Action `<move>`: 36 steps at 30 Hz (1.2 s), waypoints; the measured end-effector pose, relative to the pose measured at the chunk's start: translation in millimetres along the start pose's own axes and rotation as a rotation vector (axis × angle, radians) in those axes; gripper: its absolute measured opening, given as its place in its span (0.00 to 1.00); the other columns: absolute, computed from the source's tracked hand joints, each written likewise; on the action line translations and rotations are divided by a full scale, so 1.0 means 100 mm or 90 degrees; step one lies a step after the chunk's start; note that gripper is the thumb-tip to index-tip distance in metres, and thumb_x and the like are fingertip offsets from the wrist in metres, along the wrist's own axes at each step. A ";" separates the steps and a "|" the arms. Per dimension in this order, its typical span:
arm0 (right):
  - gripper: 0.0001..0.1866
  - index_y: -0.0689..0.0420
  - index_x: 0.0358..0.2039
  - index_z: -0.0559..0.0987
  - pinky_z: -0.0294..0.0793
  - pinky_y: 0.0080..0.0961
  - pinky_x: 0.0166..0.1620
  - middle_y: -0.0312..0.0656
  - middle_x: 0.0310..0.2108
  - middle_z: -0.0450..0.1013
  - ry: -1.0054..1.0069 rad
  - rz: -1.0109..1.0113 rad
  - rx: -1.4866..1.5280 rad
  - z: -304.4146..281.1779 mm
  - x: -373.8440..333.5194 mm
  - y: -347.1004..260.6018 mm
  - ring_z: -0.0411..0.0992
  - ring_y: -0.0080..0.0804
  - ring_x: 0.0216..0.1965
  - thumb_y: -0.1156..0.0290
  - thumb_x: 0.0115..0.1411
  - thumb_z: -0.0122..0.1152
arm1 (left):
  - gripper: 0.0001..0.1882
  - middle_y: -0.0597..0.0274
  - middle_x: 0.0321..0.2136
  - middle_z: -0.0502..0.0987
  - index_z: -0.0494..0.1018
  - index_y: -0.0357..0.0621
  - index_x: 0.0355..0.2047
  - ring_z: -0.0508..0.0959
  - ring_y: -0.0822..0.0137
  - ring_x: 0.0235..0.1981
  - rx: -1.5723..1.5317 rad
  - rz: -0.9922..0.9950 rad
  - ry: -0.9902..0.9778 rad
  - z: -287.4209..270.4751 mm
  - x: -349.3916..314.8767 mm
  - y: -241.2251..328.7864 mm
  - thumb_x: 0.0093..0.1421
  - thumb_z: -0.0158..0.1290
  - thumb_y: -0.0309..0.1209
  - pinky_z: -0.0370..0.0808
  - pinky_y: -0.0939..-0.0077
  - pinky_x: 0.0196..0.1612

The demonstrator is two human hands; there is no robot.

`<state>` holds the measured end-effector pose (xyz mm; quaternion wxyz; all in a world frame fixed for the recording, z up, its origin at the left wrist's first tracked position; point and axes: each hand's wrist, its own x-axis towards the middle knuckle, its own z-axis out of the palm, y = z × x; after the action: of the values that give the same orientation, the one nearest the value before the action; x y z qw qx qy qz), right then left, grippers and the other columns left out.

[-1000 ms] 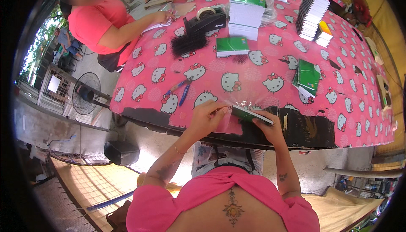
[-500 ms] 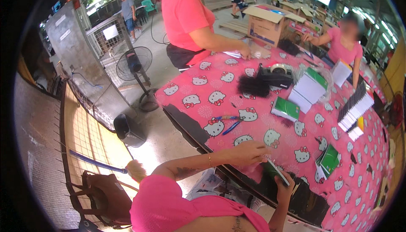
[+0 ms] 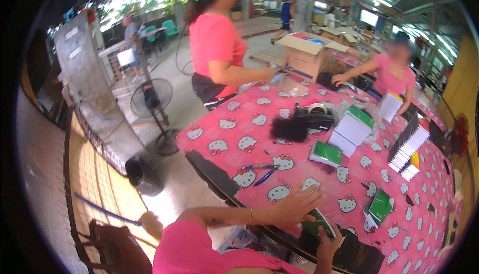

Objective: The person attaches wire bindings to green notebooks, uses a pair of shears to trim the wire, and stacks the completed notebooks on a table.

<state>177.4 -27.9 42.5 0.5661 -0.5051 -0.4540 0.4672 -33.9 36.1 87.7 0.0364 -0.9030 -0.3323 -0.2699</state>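
Note:
A small notebook with a dark green cover [image 3: 313, 225] is tilted up at the near edge of the table. My right hand [image 3: 329, 243] grips it by its lower end, the fingers wrapped round its side. Just above, my left hand [image 3: 298, 207] reaches over the upper end with its fingers stretched out. Whether the left fingertips touch the cover I cannot make out. On the table to the right lies a pair of green notebooks [image 3: 380, 208], slightly fanned.
A pink patterned cloth [image 3: 229, 146] covers the table. On it are pens [image 3: 264, 176], a green notebook stack [image 3: 327, 154], a larger stack [image 3: 352, 130], a tape dispenser [image 3: 314, 118] and a row of notebooks [image 3: 406, 146]. Two co-workers stand beyond, near a cardboard box [image 3: 302, 62].
My left hand has come down over the notebook's upper end, its fingers spreading. The notebook and my right hand have shifted slightly down. The view has tilted, and the co-worker's arm at far left has moved.

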 end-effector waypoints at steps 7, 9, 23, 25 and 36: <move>0.15 0.66 0.46 0.82 0.72 0.20 0.46 0.37 0.38 0.79 -0.050 0.000 -0.067 -0.01 -0.02 0.01 0.74 0.22 0.40 0.80 0.57 0.67 | 0.18 0.65 0.50 0.77 0.75 0.51 0.50 0.73 0.61 0.56 -0.039 -0.011 0.029 0.19 -0.11 -0.20 0.65 0.53 0.45 0.51 0.38 0.66; 0.15 0.64 0.47 0.82 0.72 0.20 0.44 0.36 0.36 0.79 -0.038 -0.015 -0.047 -0.06 0.00 -0.01 0.74 0.22 0.38 0.80 0.57 0.67 | 0.15 0.66 0.46 0.78 0.76 0.53 0.48 0.75 0.63 0.53 -0.108 0.009 -0.053 0.10 0.00 -0.33 0.66 0.53 0.44 0.52 0.39 0.66; 0.14 0.61 0.47 0.82 0.73 0.19 0.43 0.38 0.38 0.82 -0.179 -0.015 -0.163 -0.22 -0.11 -0.40 0.74 0.18 0.38 0.77 0.60 0.66 | 0.15 0.67 0.36 0.79 0.78 0.50 0.40 0.79 0.63 0.45 -0.468 -0.038 -0.303 -0.07 0.12 -0.39 0.61 0.60 0.45 0.51 0.38 0.68; 0.14 0.61 0.47 0.82 0.72 0.19 0.42 0.37 0.37 0.82 -0.182 -0.015 -0.160 -0.22 -0.12 -0.41 0.73 0.18 0.37 0.77 0.60 0.66 | 0.15 0.67 0.35 0.79 0.78 0.50 0.40 0.80 0.63 0.43 -0.411 -0.015 -0.294 -0.07 0.11 -0.37 0.61 0.61 0.45 0.52 0.36 0.68; 0.15 0.61 0.47 0.83 0.70 0.16 0.36 0.33 0.33 0.79 -0.179 0.023 -0.125 -0.23 -0.08 -0.18 0.70 0.14 0.33 0.78 0.58 0.67 | 0.18 0.67 0.41 0.78 0.76 0.53 0.46 0.79 0.63 0.46 -0.283 -0.006 -0.260 -0.24 0.12 -0.27 0.61 0.59 0.47 0.55 0.40 0.66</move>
<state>200.4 -39.7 58.1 0.4362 -0.4959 -0.5630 0.4968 -54.4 58.2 111.4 -0.2313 -0.9228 -0.2697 -0.1492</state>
